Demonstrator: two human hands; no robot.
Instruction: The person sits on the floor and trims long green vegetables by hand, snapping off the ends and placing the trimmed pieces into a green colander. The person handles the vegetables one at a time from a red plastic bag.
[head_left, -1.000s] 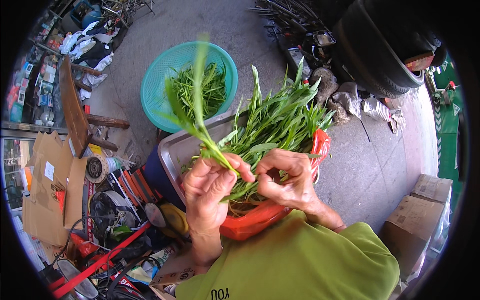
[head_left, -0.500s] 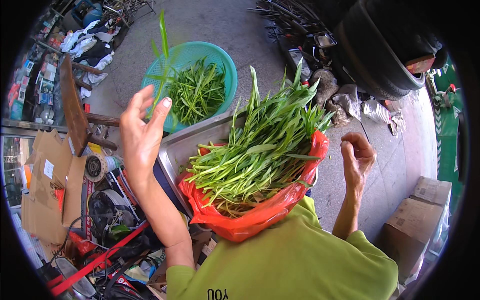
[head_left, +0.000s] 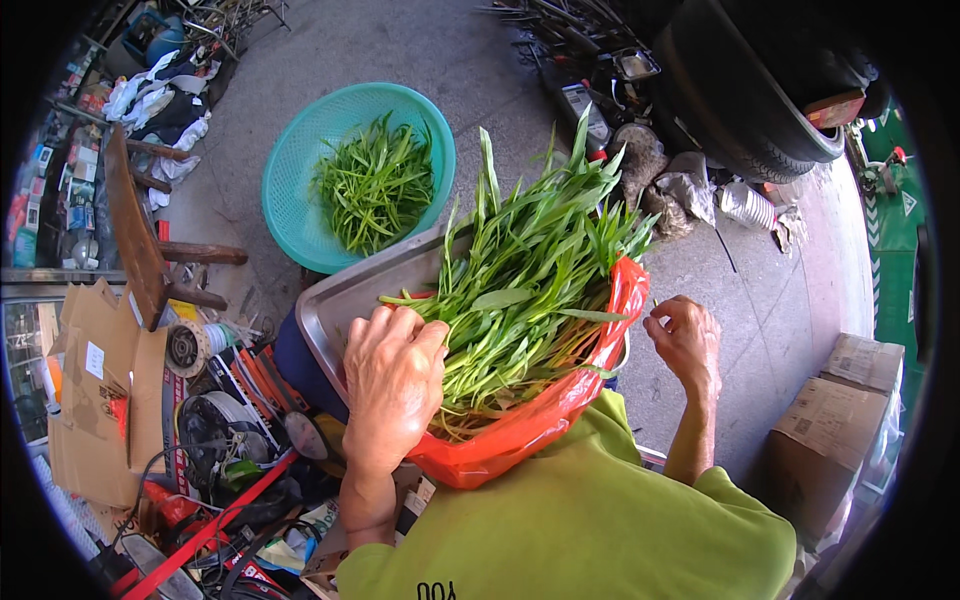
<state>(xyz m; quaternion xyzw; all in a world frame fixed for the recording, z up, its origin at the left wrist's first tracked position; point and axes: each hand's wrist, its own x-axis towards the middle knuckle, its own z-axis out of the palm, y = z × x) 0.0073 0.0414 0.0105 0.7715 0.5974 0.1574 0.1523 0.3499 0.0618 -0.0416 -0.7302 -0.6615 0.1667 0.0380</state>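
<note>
Two hands are seen: the left hand (head_left: 392,385), fingers together, is laid on the leafy greens (head_left: 520,290) heaped in a red bag (head_left: 520,440) over a metal tray (head_left: 345,300). Right hand (head_left: 685,335) is pinched on a tiny scrap. Beyond, concrete ground (head_left: 470,60), a teal basket (head_left: 295,190).

A teal basket (head_left: 300,165) sits on the concrete floor (head_left: 480,60) with cut green stalks (head_left: 375,185) piled inside. Toward the floor's left edge stand a wooden chair (head_left: 135,235) and flattened cardboard (head_left: 95,395) — tools and red cables (head_left: 215,520) tangled below. A black tyre (head_left: 745,85) fills the upper right corner; two cardboard boxes (head_left: 835,420) sit at the right edge.
</note>
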